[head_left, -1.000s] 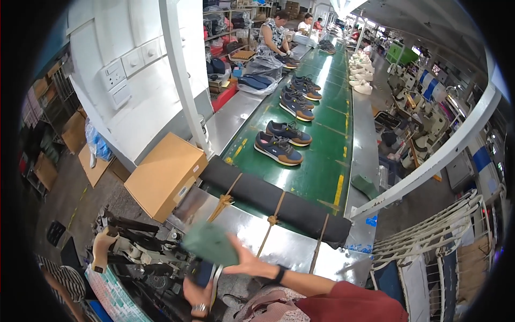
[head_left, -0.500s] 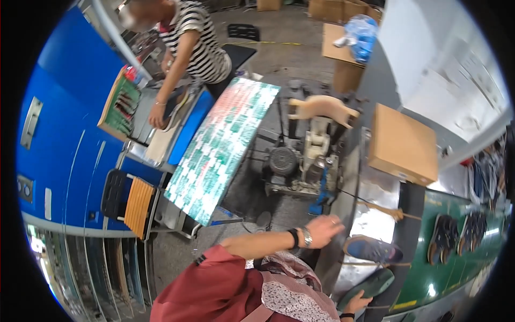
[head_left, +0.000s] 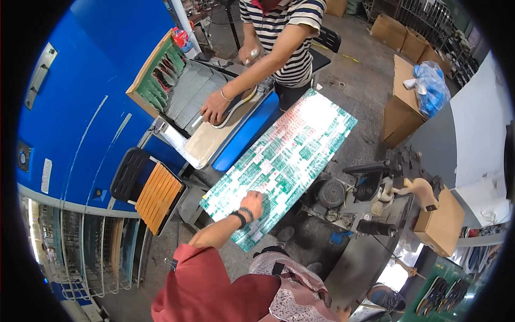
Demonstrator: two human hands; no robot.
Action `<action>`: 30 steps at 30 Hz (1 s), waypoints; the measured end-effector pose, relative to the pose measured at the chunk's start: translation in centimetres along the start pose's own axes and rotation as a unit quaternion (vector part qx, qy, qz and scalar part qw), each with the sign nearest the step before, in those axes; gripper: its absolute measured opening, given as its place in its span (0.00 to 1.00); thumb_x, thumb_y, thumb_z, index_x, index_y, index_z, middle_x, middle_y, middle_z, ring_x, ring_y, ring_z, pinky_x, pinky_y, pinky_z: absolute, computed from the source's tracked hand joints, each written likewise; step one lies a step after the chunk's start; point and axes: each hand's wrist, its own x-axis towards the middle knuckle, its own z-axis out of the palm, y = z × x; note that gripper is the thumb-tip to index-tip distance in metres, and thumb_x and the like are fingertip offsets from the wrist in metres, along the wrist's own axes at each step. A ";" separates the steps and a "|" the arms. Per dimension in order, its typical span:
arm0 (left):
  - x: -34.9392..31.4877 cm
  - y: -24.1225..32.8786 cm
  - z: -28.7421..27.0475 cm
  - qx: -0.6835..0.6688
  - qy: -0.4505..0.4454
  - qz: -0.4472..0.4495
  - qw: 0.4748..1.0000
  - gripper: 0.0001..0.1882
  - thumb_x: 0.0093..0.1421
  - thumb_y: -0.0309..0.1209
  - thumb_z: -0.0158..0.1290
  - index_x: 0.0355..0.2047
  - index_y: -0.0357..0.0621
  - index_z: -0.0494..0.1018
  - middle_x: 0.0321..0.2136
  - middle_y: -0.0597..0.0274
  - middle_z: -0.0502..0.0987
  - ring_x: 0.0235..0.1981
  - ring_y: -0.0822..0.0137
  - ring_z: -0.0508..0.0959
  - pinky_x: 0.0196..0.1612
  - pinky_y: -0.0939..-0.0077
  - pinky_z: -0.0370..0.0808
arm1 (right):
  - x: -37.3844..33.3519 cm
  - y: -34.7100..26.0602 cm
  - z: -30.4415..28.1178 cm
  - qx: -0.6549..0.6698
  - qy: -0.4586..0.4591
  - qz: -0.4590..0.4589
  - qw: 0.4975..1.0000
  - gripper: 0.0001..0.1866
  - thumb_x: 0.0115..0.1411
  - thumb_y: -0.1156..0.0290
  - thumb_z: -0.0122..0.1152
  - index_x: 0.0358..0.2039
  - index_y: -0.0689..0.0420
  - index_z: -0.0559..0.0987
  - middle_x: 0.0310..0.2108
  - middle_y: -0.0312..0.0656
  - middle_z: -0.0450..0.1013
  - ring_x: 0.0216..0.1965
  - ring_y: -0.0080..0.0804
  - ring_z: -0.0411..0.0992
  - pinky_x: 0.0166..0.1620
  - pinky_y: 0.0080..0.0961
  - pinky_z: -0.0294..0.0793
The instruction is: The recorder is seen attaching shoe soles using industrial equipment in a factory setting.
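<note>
My left hand (head_left: pixel 253 204) is over the near end of a long board (head_left: pixel 292 153) covered in a green, white and reddish pattern. Its fingers are curled in and nothing shows in them; whether it touches the board I cannot tell. Dark bands circle that wrist. Only a few fingertips of my right hand (head_left: pixel 343 313) show at the lower edge, beside the metal conveyor edge, and whatever it holds is out of sight. A dark blue shoe (head_left: pixel 385 297) lies near it on the metal surface.
Across the board a person in a striped shirt (head_left: pixel 292 51) presses a shoe (head_left: pixel 236 107) onto a blue-edged bench (head_left: pixel 249 129). A slatted folding chair (head_left: pixel 158 190) stands left. To the right are a motor machine (head_left: pixel 331 193), a cardboard box (head_left: pixel 440 222) and paired shoes (head_left: pixel 432 295).
My view has swung left. My left hand has gone from spread fingers near the conveyor to curled fingers over the patterned board. My right hand and its green sole-shaped piece have mostly left view.
</note>
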 end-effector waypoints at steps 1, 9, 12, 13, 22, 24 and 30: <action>-0.8 0.1 0.5 -0.008 0.002 0.015 1.000 0.30 0.48 0.30 0.61 0.52 0.32 0.69 0.52 0.42 0.71 0.58 0.44 0.68 0.53 0.51 0.77 | 0.3 -0.9 0.9 0.006 -0.028 -0.018 0.999 0.25 0.58 0.70 0.63 0.53 0.72 0.73 0.36 0.53 0.78 0.38 0.47 0.77 0.41 0.39 0.77; -1.8 1.7 1.7 -0.106 -0.010 -0.044 0.993 0.32 0.54 0.38 0.64 0.57 0.39 0.71 0.59 0.40 0.69 0.64 0.42 0.65 0.64 0.53 0.69 | 0.2 -9.6 3.0 0.103 -0.124 0.028 0.986 0.31 0.60 0.68 0.64 0.60 0.73 0.70 0.53 0.60 0.74 0.54 0.49 0.74 0.58 0.38 0.72; -0.9 1.9 2.6 -0.127 0.017 -0.023 0.992 0.31 0.54 0.41 0.64 0.55 0.39 0.73 0.54 0.41 0.74 0.59 0.43 0.71 0.62 0.54 0.70 | -0.8 -11.9 3.9 0.164 -0.091 0.068 0.980 0.28 0.57 0.69 0.65 0.56 0.71 0.75 0.47 0.54 0.79 0.47 0.42 0.78 0.52 0.33 0.76; -0.4 2.0 3.1 -0.129 0.036 -0.005 0.991 0.30 0.54 0.41 0.64 0.53 0.38 0.74 0.51 0.41 0.77 0.56 0.43 0.73 0.61 0.54 0.71 | -1.2 -12.3 4.5 0.171 -0.084 0.037 0.981 0.23 0.58 0.69 0.63 0.51 0.69 0.77 0.40 0.46 0.78 0.41 0.34 0.76 0.42 0.29 0.75; 3.5 1.3 5.2 -0.198 -0.053 0.046 0.978 0.23 0.50 0.35 0.67 0.43 0.34 0.78 0.41 0.44 0.82 0.44 0.49 0.82 0.51 0.59 0.78 | -6.6 -11.3 5.9 0.080 -0.026 0.106 0.991 0.30 0.57 0.52 0.66 0.54 0.60 0.81 0.50 0.52 0.80 0.54 0.46 0.78 0.58 0.35 0.75; 3.8 1.3 5.1 -0.182 -0.067 0.043 0.980 0.23 0.49 0.35 0.67 0.43 0.35 0.77 0.40 0.46 0.82 0.43 0.50 0.83 0.50 0.59 0.78 | -7.5 -11.5 5.9 0.114 -0.040 0.118 0.986 0.30 0.56 0.52 0.65 0.54 0.60 0.81 0.51 0.52 0.80 0.54 0.48 0.78 0.59 0.35 0.75; 4.9 1.9 4.7 -0.180 -0.105 0.033 0.977 0.24 0.49 0.34 0.67 0.44 0.35 0.77 0.40 0.48 0.82 0.42 0.53 0.83 0.50 0.60 0.78 | -8.9 -11.6 6.6 0.105 -0.035 0.156 0.982 0.30 0.54 0.52 0.64 0.53 0.59 0.82 0.51 0.54 0.79 0.54 0.50 0.77 0.59 0.36 0.74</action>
